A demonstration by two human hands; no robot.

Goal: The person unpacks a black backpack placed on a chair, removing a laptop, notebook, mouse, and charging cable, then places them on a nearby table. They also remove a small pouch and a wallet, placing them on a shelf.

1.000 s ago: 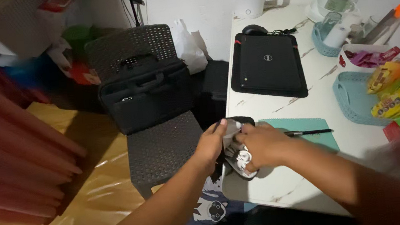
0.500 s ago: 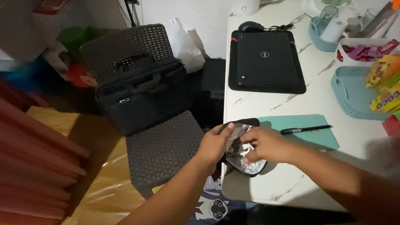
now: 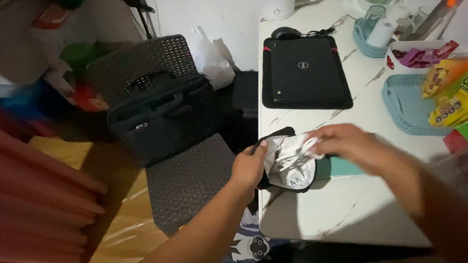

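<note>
A small black pouch (image 3: 284,184) with a pale lining lies open at the near left edge of the white marble-patterned table (image 3: 331,213). My left hand (image 3: 248,167) grips the pouch's left rim and holds it open. My right hand (image 3: 348,141) is blurred just right of the opening, its fingers closed on white cords (image 3: 295,157) that reach into the pouch. Under my right hand lies a teal notebook (image 3: 339,167), mostly hidden.
A shut black laptop (image 3: 303,73) and a mouse (image 3: 285,32) lie farther back. Teal baskets (image 3: 406,105), snack packets (image 3: 456,92) and cups stand at the right. Left of the table a black laptop bag (image 3: 159,118) rests on a dark woven chair (image 3: 187,178).
The pouch has been pulled wider open, showing its pale lining. My right hand has shifted right and lifted, drawing the white cords at the opening. The pen on the notebook is now hidden.
</note>
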